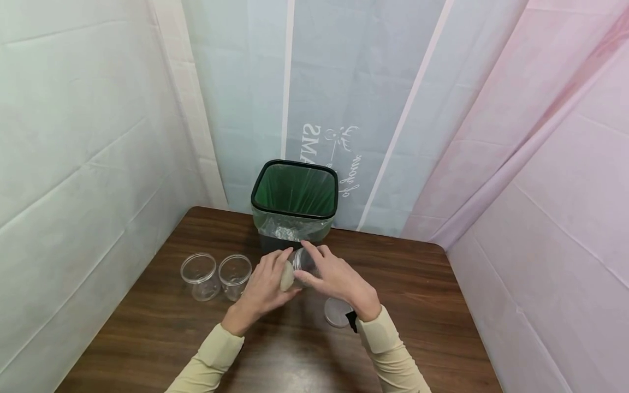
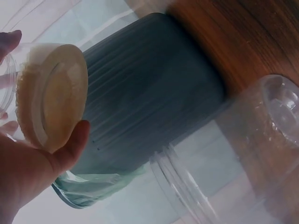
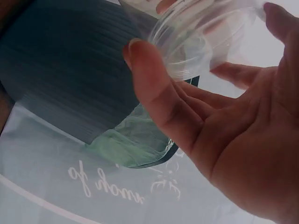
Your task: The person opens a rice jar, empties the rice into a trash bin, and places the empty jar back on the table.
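In front of the bin, my left hand (image 1: 267,281) grips a thick, round beige piece (image 2: 65,95) with a ridged edge and a ringed face. Its exact kind is unclear. The thumb presses against its rim. My right hand (image 1: 339,275) holds a clear plastic jar (image 1: 306,261), tilted on its side, between thumb and fingers. Threads of the jar (image 3: 182,65) show in the right wrist view. The beige piece is at the jar's left end; whether they touch is hard to tell. A clear round lid (image 1: 337,313) lies on the table below my right wrist.
Two open clear jars, a left one (image 1: 199,275) and a right one (image 1: 235,275), stand left of my hands. A dark bin (image 1: 295,214) with a green-looking plastic liner stands at the back of the wooden table (image 1: 403,327). Curtains (image 1: 368,82) hang behind and on both sides.
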`<state>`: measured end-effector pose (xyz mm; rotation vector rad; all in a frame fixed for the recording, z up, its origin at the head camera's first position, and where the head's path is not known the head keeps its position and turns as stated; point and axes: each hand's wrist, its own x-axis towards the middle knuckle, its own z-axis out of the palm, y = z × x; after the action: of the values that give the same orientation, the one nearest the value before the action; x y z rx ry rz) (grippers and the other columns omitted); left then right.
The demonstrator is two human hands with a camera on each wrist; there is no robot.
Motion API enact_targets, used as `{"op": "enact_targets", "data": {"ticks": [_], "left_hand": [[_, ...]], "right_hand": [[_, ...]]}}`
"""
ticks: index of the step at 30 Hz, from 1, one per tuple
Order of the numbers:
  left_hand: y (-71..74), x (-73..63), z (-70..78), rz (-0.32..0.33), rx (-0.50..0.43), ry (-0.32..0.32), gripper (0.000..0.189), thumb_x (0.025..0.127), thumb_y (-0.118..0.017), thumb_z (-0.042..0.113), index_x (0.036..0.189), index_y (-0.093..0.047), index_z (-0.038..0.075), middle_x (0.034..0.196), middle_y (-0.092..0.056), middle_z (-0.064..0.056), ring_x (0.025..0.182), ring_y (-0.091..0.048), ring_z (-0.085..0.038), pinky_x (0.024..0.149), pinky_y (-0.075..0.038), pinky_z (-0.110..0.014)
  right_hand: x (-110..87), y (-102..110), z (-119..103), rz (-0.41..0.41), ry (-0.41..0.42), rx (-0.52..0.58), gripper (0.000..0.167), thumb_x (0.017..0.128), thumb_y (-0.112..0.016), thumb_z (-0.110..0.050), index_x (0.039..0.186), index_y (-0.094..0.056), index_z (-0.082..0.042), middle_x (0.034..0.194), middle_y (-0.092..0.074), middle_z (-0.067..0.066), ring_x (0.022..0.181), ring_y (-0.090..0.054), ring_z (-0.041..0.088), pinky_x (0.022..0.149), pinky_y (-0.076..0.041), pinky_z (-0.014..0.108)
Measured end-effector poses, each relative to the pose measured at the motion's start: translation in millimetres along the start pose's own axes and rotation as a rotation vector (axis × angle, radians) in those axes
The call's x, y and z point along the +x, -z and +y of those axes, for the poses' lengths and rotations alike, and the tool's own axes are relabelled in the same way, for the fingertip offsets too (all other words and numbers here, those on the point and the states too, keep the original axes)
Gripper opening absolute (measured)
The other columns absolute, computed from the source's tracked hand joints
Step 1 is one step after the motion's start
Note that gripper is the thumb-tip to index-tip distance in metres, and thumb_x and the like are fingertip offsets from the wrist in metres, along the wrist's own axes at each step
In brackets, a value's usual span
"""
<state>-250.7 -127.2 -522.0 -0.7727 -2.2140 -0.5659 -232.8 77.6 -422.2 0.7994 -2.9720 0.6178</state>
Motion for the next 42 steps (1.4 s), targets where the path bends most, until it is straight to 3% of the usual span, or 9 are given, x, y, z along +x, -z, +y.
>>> {"op": "enact_targets", "data": {"ticks": [4,14,17,19,23,25,29,35,42], "left_hand": [[-0.8,-1.5,-1.4,-0.004,-0.019,-0.019,0.101,0.060,-0.090,0.045,0.140,-0.044,0.005,0.120,-0.055,-0.015,0.103,-0.058,-0.031,0.081,-0.053,-0.045],[0.7,-2.0,-10.5,-0.074,-0.151,-0.044,0.102,0.062,-0.090,0.038,0.143,-0.039,0.004,0.127,-0.054,-0.012,0.110,-0.056,-0.027,0.088,-0.051,-0.042],[0.8,-2.2,-11.1,-0.078,-0.179,-0.039,0.102,0.062,-0.090,0.037,0.143,-0.040,0.004,0.128,-0.054,-0.012,0.111,-0.055,-0.027,0.088,-0.051,-0.042],[0.6,-2.5,-10.5,-0.072,-0.182,-0.046,0.100,0.062,-0.090,0.039,0.142,-0.041,0.003,0.128,-0.055,-0.011,0.111,-0.055,-0.026,0.088,-0.051,-0.041],[-0.4,-1.4,-8.8,-0.044,-0.154,-0.079,0.099,0.062,-0.090,0.042,0.140,-0.044,0.001,0.126,-0.055,-0.012,0.108,-0.056,-0.026,0.087,-0.051,-0.041],[-0.3,0.3,-8.5,-0.029,-0.135,-0.091,0.100,0.061,-0.090,0.042,0.139,-0.045,0.000,0.125,-0.055,-0.012,0.108,-0.056,-0.026,0.088,-0.051,-0.042],[-0.2,5.8,-6.8,-0.015,-0.111,-0.094,0.101,0.059,-0.092,0.042,0.139,-0.046,0.001,0.124,-0.055,-0.013,0.108,-0.056,-0.027,0.090,-0.051,-0.043],[1.7,4.9,-3.2,-0.047,-0.119,-0.059,0.104,0.059,-0.092,0.041,0.142,-0.042,0.003,0.125,-0.054,-0.015,0.109,-0.056,-0.028,0.086,-0.052,-0.044],[5.5,2.7,-3.3,-0.059,-0.140,-0.033,0.104,0.061,-0.092,0.039,0.145,-0.040,0.003,0.124,-0.054,-0.016,0.110,-0.055,-0.029,0.087,-0.051,-0.045]], "right_hand": [[-1.6,0,0,0.019,0.094,-0.023,0.073,0.092,-0.058,-0.057,0.153,-0.034,-0.024,0.136,-0.050,0.011,0.094,-0.066,0.021,0.085,-0.054,0.039],[-0.2,5,5,-0.009,0.307,0.010,0.084,0.084,-0.077,-0.038,0.153,-0.033,-0.016,0.155,-0.035,0.014,0.136,-0.045,0.032,0.106,-0.044,0.044],[-0.6,6,5,0.008,0.285,0.039,0.088,0.084,-0.076,-0.043,0.154,-0.030,-0.016,0.158,-0.030,0.016,0.140,-0.040,0.035,0.108,-0.042,0.047],[-1.6,5,3,0.045,0.229,0.028,0.088,0.085,-0.071,-0.052,0.155,-0.029,-0.017,0.154,-0.034,0.017,0.133,-0.047,0.034,0.104,-0.046,0.047],[-3.3,2,-2,0.082,0.073,-0.026,0.085,0.091,-0.051,-0.066,0.157,-0.022,-0.023,0.139,-0.045,0.014,0.094,-0.064,0.019,0.080,-0.054,0.038],[-3.3,1,-3,0.074,0.009,-0.039,0.083,0.092,-0.044,-0.070,0.158,-0.017,-0.026,0.132,-0.048,0.012,0.076,-0.061,0.012,0.071,-0.053,0.033],[-4.0,-2,-1,0.065,-0.058,-0.059,0.082,0.093,-0.038,-0.071,0.159,-0.011,-0.031,0.121,-0.050,0.011,0.059,-0.052,0.008,0.061,-0.047,0.028],[-4.1,-4,-2,0.047,-0.049,-0.026,0.078,0.096,-0.039,-0.067,0.158,-0.014,-0.028,0.117,-0.051,0.013,0.055,-0.050,0.010,0.056,-0.045,0.026],[-4.7,0,-6,0.040,-0.010,-0.052,0.072,0.096,-0.040,-0.066,0.155,-0.027,-0.027,0.124,-0.051,0.009,0.070,-0.059,0.013,0.070,-0.053,0.032]]}}
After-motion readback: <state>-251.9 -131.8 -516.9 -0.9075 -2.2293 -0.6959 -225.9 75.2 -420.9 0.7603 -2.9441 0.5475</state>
